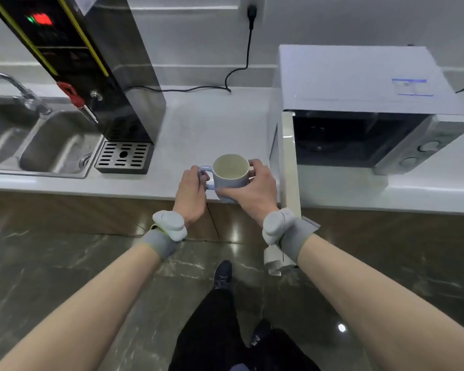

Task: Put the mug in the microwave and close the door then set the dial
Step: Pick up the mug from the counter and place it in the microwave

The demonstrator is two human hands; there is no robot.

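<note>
Seen from above, looking down over a white counter (198,124) and dark marble floor; at the centre, a pale blue mug (231,174), upright, held over the counter's front edge, its base hidden by fingers so contact with the counter cannot be told; inside, a pale surface, liquid or bare glaze hard to say. Left hand (192,195) at 9 o'clock of the mug, fingers curled through the handle; right hand (252,191) wrapped around the mug's body from 3 o'clock, thumb across the near side, fingertips hooked over the far rim. Grey bands with white sensor pods on both wrists.

At 2 o'clock of the mug, a white microwave (359,84) with its door (289,162) swung wide open toward the viewer, seen edge-on, its lower end hidden behind the right wrist; cavity dark, contents hard to make out; two dials (429,145) at the right, markings too blurred to read. At 10 o'clock, a black water dispenser (113,76) with red tap and slotted drip tray, its top cut off; farther left, a steel sink (51,145), partly cut off by the frame edge; a black power cord (248,49) running up the wall at 12 o'clock.
</note>
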